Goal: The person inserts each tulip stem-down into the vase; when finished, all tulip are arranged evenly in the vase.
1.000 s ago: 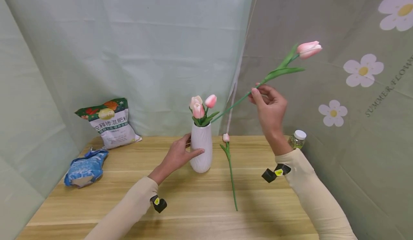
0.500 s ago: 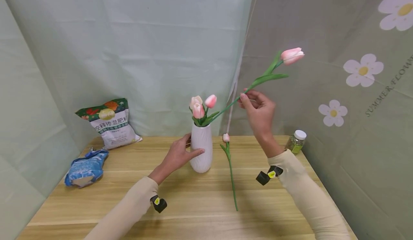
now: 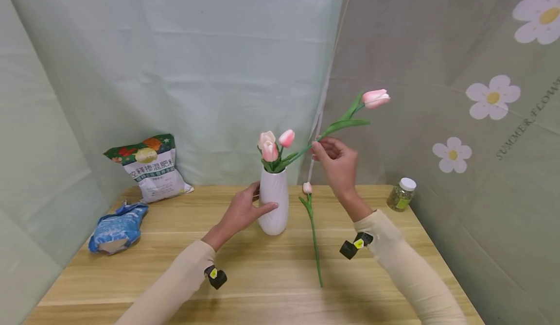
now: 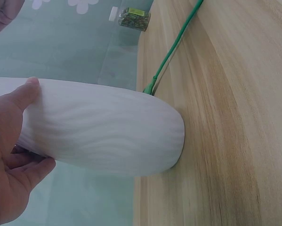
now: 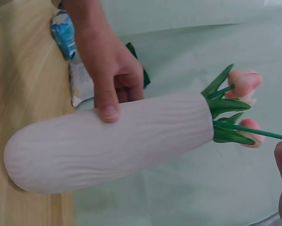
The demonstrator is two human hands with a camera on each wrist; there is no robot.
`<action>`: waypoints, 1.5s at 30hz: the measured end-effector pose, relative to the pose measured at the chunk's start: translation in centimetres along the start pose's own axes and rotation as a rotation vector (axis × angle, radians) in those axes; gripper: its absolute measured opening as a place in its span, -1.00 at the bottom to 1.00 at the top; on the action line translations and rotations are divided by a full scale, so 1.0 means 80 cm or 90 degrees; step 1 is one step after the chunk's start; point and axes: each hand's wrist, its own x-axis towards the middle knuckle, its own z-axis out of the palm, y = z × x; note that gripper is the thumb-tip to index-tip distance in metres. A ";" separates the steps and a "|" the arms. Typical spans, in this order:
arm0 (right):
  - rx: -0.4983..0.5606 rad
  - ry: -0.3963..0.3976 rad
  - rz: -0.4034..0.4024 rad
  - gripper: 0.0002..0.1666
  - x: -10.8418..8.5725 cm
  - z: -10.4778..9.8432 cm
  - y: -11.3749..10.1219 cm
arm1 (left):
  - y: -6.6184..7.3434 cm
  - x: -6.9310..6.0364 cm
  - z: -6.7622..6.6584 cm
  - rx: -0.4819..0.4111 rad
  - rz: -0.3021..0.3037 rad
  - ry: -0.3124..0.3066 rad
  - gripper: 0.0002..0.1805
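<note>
A white ridged vase (image 3: 274, 206) stands upright on the table, and my left hand (image 3: 241, 212) grips its side between thumb and fingers. Three pink-and-white tulips (image 3: 269, 151) rise from its mouth. With thumb and fingertips, my right hand (image 3: 340, 165) pinches the green stem of another tulip (image 3: 375, 99), tilted with its bloom up to the right. In the right wrist view the lower part of that stem (image 5: 268, 135) passes into the vase's mouth; its end is hidden inside. One more tulip (image 3: 314, 232) lies on the table right of the vase.
At the back left a white and green printed bag (image 3: 153, 169) leans against the curtain, with a crumpled blue bag (image 3: 119, 228) in front of it. A small white-lidded jar (image 3: 400, 196) stands at the table's right back corner. Curtains surround the wooden table (image 3: 258, 286).
My right hand has moved left and down towards the vase, and the held tulip's stem has slid deeper into its mouth. The left hand and vase have stayed in place.
</note>
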 end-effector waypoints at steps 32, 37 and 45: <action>-0.176 -0.167 0.054 -0.80 -0.030 0.030 -0.027 | 0.002 0.000 -0.001 0.000 0.009 -0.001 -0.08; -0.160 -0.167 0.049 -0.77 -0.028 0.031 -0.030 | 0.003 -0.001 -0.002 0.003 0.009 -0.002 -0.09; -0.162 -0.164 0.067 -0.80 -0.032 0.032 -0.025 | 0.004 -0.002 -0.002 -0.005 0.012 -0.004 -0.08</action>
